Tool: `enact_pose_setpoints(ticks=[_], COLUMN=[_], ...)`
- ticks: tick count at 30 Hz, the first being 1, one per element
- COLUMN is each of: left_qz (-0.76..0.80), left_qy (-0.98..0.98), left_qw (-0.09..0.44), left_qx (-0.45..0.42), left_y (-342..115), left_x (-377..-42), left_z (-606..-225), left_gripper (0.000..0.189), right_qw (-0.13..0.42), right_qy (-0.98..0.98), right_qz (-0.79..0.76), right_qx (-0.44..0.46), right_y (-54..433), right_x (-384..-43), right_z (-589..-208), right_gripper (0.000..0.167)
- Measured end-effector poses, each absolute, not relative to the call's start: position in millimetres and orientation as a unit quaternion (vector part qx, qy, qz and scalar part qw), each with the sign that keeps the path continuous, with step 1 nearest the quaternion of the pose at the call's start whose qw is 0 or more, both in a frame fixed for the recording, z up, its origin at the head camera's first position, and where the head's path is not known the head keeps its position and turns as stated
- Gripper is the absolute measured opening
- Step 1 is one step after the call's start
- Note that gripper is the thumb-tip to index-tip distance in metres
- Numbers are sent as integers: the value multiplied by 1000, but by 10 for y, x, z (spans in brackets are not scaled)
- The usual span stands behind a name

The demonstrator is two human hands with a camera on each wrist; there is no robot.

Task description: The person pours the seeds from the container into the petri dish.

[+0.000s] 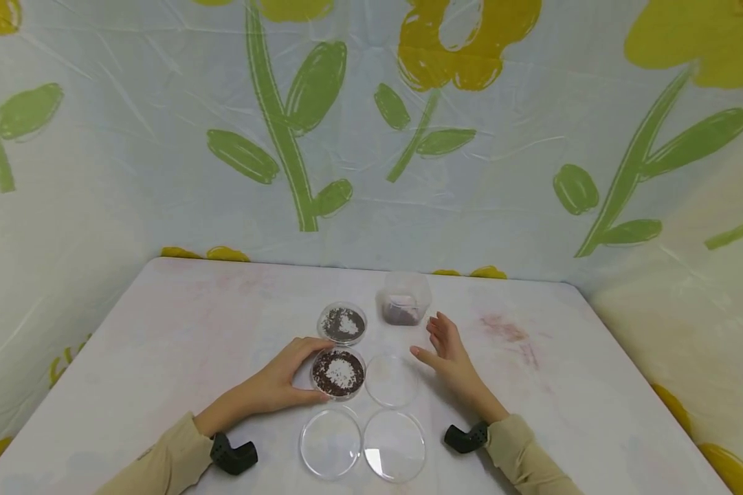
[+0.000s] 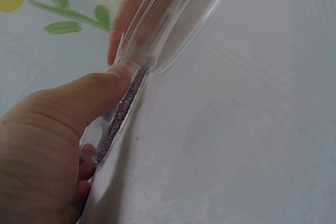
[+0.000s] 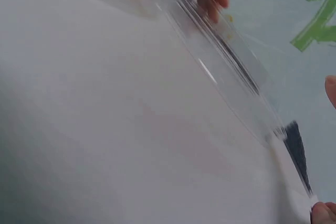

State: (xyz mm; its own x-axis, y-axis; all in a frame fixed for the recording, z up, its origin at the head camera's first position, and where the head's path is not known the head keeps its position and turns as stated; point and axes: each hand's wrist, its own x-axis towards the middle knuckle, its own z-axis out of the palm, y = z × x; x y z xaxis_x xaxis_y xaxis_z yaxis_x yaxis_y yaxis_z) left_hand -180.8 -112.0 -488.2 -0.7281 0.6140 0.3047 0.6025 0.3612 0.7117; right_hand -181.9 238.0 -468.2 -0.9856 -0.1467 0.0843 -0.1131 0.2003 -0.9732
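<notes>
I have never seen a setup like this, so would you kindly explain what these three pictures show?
There is no robot here, only a person working bare-handed. The wide picture comes from a head-worn camera; the other two come from black cameras on the wrists. The left hand grips a clear round plastic dish of dark crumbs topped with white flecks. The right hand holds nothing. Beyond the held dish sit a second clear dish of dark crumbs and white flecks and a translucent plastic container. Three clear round plastic pieces, dishes or lids, lie beside and nearer. Everything rests on a whitish, pink-stained table.
</notes>
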Motion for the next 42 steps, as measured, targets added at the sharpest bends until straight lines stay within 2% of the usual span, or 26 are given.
enact_pose_setpoints(ticks=[4, 9, 12, 18, 24, 28, 38, 42], left_qz=[428, 427, 426, 430, 430, 429, 429, 428], left_qy=[824, 825, 826, 825, 826, 826, 827, 827], left_qw=[8, 8, 9, 14, 13, 13, 19, 15], left_qx=[371, 371, 369, 365, 365, 366, 362, 364], left_y=[-1122, -1120, -1120, -1122, -1129, -1131, -1136, -1134], left_x=[-1808, -1805, -1806, -1802, -1799, -1811, -1811, -1813], left_z=[-4883, -4877, -4880, -4868, -4865, -4866, -4864, -4878], left_gripper=[85, 84, 84, 85, 85, 85, 86, 86], right_qw=[9, -4, 8, 39, 3, -13, 6, -8], right_qy=[788, 797, 805, 816, 843, 851, 831, 818], right_qz=[-607, -577, -550, -507, -427, -415, -473, -490], right_qx=[-105, -177, -221, -275, -327, -323, -291, -302], right_y=[2347, 2356, 2384, 2437, 2421, 2369, 2415, 2418], right_x=[-1614, -1498, -1497, -1500, -1499, -1464, -1509, -1515], right_z=[-4696, -4720, -4713, -4678, -4689, -4647, -4748, -4755], right_gripper=[95, 86, 82, 86, 85, 84, 87, 88])
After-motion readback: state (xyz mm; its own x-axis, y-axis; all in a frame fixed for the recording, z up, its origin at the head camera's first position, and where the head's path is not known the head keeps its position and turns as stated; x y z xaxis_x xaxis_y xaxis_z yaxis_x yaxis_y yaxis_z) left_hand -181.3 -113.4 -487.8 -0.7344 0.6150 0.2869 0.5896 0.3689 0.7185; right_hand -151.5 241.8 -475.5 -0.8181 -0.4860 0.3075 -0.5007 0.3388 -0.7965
